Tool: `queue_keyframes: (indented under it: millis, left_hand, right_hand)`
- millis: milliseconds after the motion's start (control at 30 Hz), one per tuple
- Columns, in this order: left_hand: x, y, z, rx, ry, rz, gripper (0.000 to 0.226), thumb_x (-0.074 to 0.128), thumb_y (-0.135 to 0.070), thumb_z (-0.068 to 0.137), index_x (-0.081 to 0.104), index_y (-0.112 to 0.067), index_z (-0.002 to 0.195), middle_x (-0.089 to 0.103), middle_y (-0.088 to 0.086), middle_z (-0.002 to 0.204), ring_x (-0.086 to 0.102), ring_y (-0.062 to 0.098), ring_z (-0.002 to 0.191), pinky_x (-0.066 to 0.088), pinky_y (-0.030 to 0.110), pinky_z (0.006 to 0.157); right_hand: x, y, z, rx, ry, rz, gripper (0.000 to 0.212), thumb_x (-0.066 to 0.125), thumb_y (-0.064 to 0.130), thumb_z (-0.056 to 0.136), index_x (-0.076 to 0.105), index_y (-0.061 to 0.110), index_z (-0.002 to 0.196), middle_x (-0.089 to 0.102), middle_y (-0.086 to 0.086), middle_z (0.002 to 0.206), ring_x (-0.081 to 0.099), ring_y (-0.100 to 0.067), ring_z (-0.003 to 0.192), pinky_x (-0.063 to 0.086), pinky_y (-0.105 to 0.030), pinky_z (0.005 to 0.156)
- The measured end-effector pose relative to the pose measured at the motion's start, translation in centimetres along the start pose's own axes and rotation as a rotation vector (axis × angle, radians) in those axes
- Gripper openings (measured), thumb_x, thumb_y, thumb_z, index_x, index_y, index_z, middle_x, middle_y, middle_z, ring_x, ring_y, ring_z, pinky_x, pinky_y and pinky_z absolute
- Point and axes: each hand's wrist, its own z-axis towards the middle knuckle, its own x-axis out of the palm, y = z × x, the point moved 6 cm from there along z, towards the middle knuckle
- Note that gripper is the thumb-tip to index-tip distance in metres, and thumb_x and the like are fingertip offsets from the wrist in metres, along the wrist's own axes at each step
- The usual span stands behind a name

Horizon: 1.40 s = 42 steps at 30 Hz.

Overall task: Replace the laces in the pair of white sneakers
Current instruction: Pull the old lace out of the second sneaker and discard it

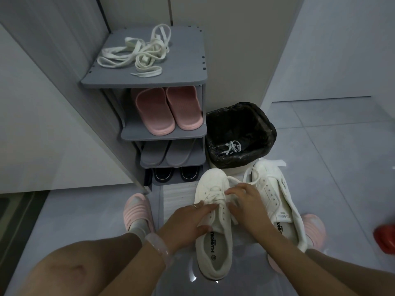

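Two white sneakers sat side by side on the pale tiled floor: the near sneaker (213, 223) smooth and partly laced, the far sneaker (275, 199) with bare eyelets. The left hand (188, 223) curled over the near sneaker's collar, thumb at the opening. The right hand (245, 201) bent its fingers onto the flat white lace (213, 194), seemingly pinching it, though blur hid the grip. Loose cream laces (136, 52), flat and woven, lay tangled on the grey shoe rack (149, 80) above ribbed pink slippers (168, 110). Beside the rack, a bin with a crinkled black liner (239, 133) held a thin white lace.
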Motion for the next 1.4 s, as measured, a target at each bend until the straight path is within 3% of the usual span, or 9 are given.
queue_keyframes:
  millis: [167, 300, 400, 567, 700, 867, 1033, 1167, 1400]
  left_hand:
    - [-0.1, -0.2, 0.0, 0.006, -0.004, -0.006, 0.062, 0.052, -0.036, 0.092, 0.019, -0.039, 0.144, 0.019, 0.004, 0.155, 0.021, 0.014, 0.141, 0.02, 0.022, 0.109]
    - [-0.2, -0.2, -0.1, 0.006, -0.005, -0.011, 0.061, 0.052, -0.036, 0.092, 0.019, -0.038, 0.144, 0.019, 0.003, 0.155, 0.02, 0.014, 0.141, 0.02, 0.022, 0.109]
    - [0.0, 0.0, 0.0, -0.002, 0.002, 0.006, 0.062, 0.052, -0.036, 0.092, 0.019, -0.038, 0.144, 0.019, 0.004, 0.155, 0.022, 0.015, 0.141, 0.021, 0.025, 0.11]
    - [-0.2, 0.4, 0.3, -0.009, -0.037, -0.066, 0.052, 0.047, -0.039, 0.094, 0.027, -0.036, 0.142, 0.038, 0.0, 0.146, 0.033, 0.015, 0.135, 0.029, 0.029, 0.109]
    - [-2.5, 0.2, 0.6, -0.119, -0.3, -0.171, 0.03, 0.041, -0.034, 0.097, 0.048, -0.024, 0.124, 0.062, 0.002, 0.111, 0.056, 0.018, 0.101, 0.044, 0.029, 0.084]
    - [-2.8, -0.9, 2.1, -0.205, -0.46, -0.079, 0.017, 0.048, -0.026, 0.092, 0.055, -0.011, 0.097, 0.054, 0.001, 0.095, 0.054, 0.019, 0.092, 0.036, 0.023, 0.07]
    - [-2.6, -2.5, 3.1, -0.254, -0.451, 0.14, 0.021, 0.037, -0.017, 0.096, 0.05, -0.006, 0.108, 0.053, 0.007, 0.114, 0.053, 0.022, 0.105, 0.04, 0.027, 0.081]
    - [-2.7, -2.8, 3.4, -0.287, -0.44, 0.223, 0.025, 0.03, -0.006, 0.095, 0.043, -0.005, 0.116, 0.052, 0.009, 0.119, 0.055, 0.022, 0.107, 0.04, 0.024, 0.081]
    - [-3.3, -0.3, 2.7, -0.279, -0.499, -0.288, 0.012, 0.041, -0.018, 0.097, 0.045, -0.009, 0.091, 0.054, 0.004, 0.085, 0.056, 0.023, 0.085, 0.038, 0.026, 0.069]
  right_hand:
    - [0.2, -0.3, 0.5, 0.148, 0.016, 0.124, 0.013, 0.067, 0.022, 0.082, 0.072, 0.01, 0.085, 0.063, -0.003, 0.096, 0.052, -0.013, 0.097, 0.036, -0.023, 0.091]
    - [-0.2, 1.2, 0.4, 0.124, -0.003, 0.219, 0.003, 0.068, 0.008, 0.079, 0.07, 0.008, 0.077, 0.058, 0.005, 0.08, 0.052, -0.013, 0.089, 0.038, -0.016, 0.079]
    - [-3.1, 1.7, 0.6, 0.254, -0.168, 0.547, 0.013, 0.059, 0.001, 0.083, 0.063, 0.011, 0.076, 0.056, 0.006, 0.084, 0.052, -0.01, 0.08, 0.037, -0.008, 0.065]
    - [-7.7, -0.3, 2.1, 0.418, -0.374, 1.097, 0.018, 0.056, 0.007, 0.09, 0.059, 0.017, 0.075, 0.059, 0.003, 0.077, 0.054, -0.01, 0.073, 0.044, -0.023, 0.076]
    - [-3.9, -0.4, 0.4, 0.48, -0.057, 0.733, 0.011, 0.055, 0.008, 0.089, 0.062, 0.012, 0.082, 0.063, -0.003, 0.083, 0.057, -0.017, 0.077, 0.05, -0.025, 0.074]
    - [-1.6, 0.3, -1.3, 0.264, 0.155, 0.142, 0.026, 0.058, 0.029, 0.089, 0.051, 0.016, 0.11, 0.058, -0.001, 0.105, 0.054, -0.013, 0.09, 0.042, -0.022, 0.073]
    - [0.7, 1.7, -3.4, 0.205, 0.353, 0.286, 0.077, 0.064, 0.036, 0.085, 0.02, 0.021, 0.145, 0.041, -0.003, 0.137, 0.046, -0.015, 0.12, 0.039, -0.023, 0.096]
    - [1.0, 1.9, -3.7, 0.159, 0.355, 0.231, 0.08, 0.063, 0.035, 0.086, 0.014, 0.021, 0.147, 0.031, -0.004, 0.141, 0.04, -0.017, 0.126, 0.034, -0.021, 0.096]
    - [1.1, 1.9, -3.4, 0.183, 0.361, 0.216, 0.09, 0.069, 0.036, 0.08, 0.012, 0.022, 0.148, 0.032, -0.002, 0.138, 0.041, -0.018, 0.125, 0.038, -0.028, 0.1]
